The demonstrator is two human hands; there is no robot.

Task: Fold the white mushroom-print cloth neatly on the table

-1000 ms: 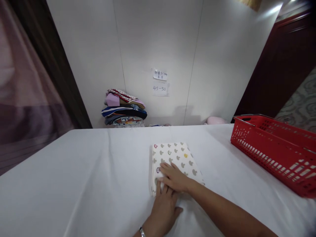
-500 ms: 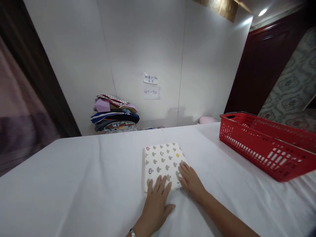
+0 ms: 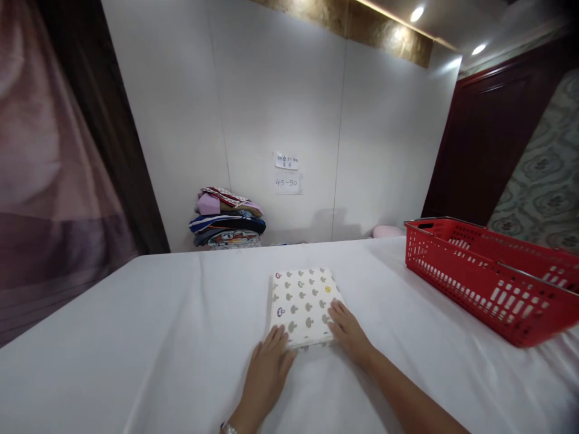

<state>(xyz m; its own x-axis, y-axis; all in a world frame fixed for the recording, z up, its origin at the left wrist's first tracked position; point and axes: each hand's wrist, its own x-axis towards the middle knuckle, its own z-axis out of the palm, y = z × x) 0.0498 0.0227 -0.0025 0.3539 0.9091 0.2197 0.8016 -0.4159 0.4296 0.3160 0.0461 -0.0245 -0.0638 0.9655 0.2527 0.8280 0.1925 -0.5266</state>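
Observation:
A folded white cloth (image 3: pixel 304 304) with a mushroom-like print, mostly grey with a few coloured ones, lies flat on the white-covered table (image 3: pixel 190 355). My left hand (image 3: pixel 268 366) rests at its near left corner, fingertips on the edge and thumb apart from the fingers. At the right edge, my right hand (image 3: pixel 349 330) lies with its fingers extended over the fabric. Neither hand grips the cloth. A bracelet (image 3: pixel 228 428) shows on my left wrist.
A red plastic basket (image 3: pixel 479 277) with metal handles stands on the table's right side. Behind the far edge rises a stack of folded fabrics (image 3: pixel 228 220). Paper signs (image 3: pixel 288 182) hang on the white wall, and a pink curtain (image 3: pixel 67 181) hangs at the left.
My left hand has shifted left, from the cloth's near edge to its near left corner. My right hand stays at the right edge. The camera view has tilted up.

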